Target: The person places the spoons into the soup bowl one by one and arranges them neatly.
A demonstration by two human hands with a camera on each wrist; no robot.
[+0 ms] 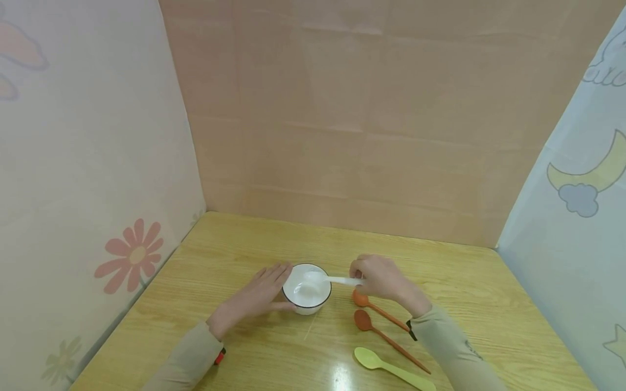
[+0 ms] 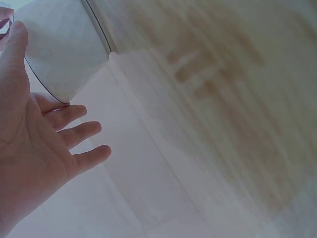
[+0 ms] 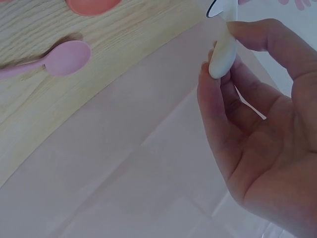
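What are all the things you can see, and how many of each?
Wood-grained table: 1, yellowish brown, under the bowl and spoons.
Round dark-rimmed bowl: 1, white, on the table.
Slim white spoon: 1, white, reaching over the bowl's rim.
Round-headed orange spoon: 1, orange, right of the bowl.
Oval-headed rust-red spoon: 1, rust-red, nearer than the orange one.
Oval-headed yellow-green spoon: 1, yellow-green, nearest the person.
Flowered wall covering: 1, pale, left.
Creased plain wall covering: 1, peach, back.
Moon-patterned wall covering: 1, pale, right.
Long sleeves: 2, beige, one per arm.
Left hand: 1, bare, touching the bowl.
Right hand: 1, bare, pinching the white spoon's handle.
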